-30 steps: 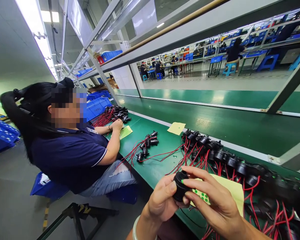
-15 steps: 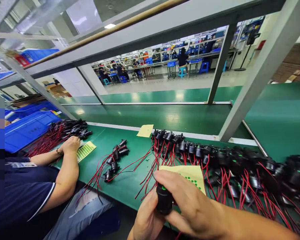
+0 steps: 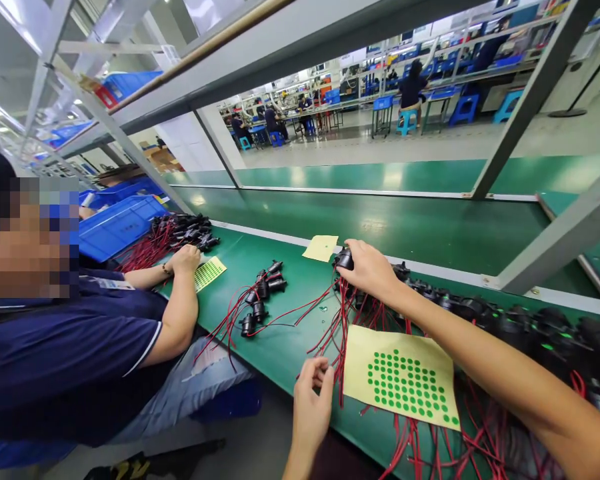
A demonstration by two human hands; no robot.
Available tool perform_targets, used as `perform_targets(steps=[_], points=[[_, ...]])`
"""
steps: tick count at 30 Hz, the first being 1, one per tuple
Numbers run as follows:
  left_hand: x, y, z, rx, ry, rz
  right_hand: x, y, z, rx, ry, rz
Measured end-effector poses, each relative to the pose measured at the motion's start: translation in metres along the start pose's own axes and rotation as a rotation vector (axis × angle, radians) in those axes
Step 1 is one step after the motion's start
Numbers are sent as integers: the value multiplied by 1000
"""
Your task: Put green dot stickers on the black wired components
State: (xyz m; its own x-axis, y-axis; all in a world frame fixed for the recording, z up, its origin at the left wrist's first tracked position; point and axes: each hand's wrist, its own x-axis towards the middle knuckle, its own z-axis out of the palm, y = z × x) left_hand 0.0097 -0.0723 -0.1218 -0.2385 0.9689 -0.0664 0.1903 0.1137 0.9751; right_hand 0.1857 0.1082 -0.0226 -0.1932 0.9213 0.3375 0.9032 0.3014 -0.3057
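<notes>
Your right hand (image 3: pixel 370 270) reaches out across the green worktop (image 3: pixel 290 347) and its grip is closed over a black socket part (image 3: pixel 344 259) at the far end of the row of black parts (image 3: pixel 480 310) — the fingers wrap its top, and its red and black wires (image 3: pixel 341 320) trail back from under the palm toward you. Just beyond that grip, on the far side, lies a small blank yellow slip (image 3: pixel 321 247).

Your left hand (image 3: pixel 313 400) sits at the near edge of the worktop, fingers curled loosely with nothing held; the fingertips lie just beside the hanging wire ends. Right of that hand, touching the wires, is the yellow sheet of green dot stickers (image 3: pixel 403 379).

Well to the left of both hands, a small cluster of black parts (image 3: pixel 263 293) lies loose — and past it a co-worker's hand (image 3: pixel 186 257) rests beside another sticker sheet (image 3: pixel 209 272), with a heap of wired parts (image 3: pixel 180 230) and a blue crate (image 3: pixel 117 225) behind.
</notes>
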Motion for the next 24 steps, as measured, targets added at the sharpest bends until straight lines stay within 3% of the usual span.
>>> perform_targets(steps=[4, 5, 10, 17, 24], points=[[-29, -7, 12, -28, 235, 172, 5, 19, 16, -186, -73, 70], [-33, -7, 16, -34, 245, 217, 4, 24, 18, -223, -87, 78], [-28, -5, 32, 196, -86, 367, -1, 35, 26, -335, -131, 58], [2, 15, 42, 395, -241, 419, -3, 40, 35, -311, -124, -36], [45, 32, 44, 477, -656, 539, -37, 41, 8, -124, -81, -206]])
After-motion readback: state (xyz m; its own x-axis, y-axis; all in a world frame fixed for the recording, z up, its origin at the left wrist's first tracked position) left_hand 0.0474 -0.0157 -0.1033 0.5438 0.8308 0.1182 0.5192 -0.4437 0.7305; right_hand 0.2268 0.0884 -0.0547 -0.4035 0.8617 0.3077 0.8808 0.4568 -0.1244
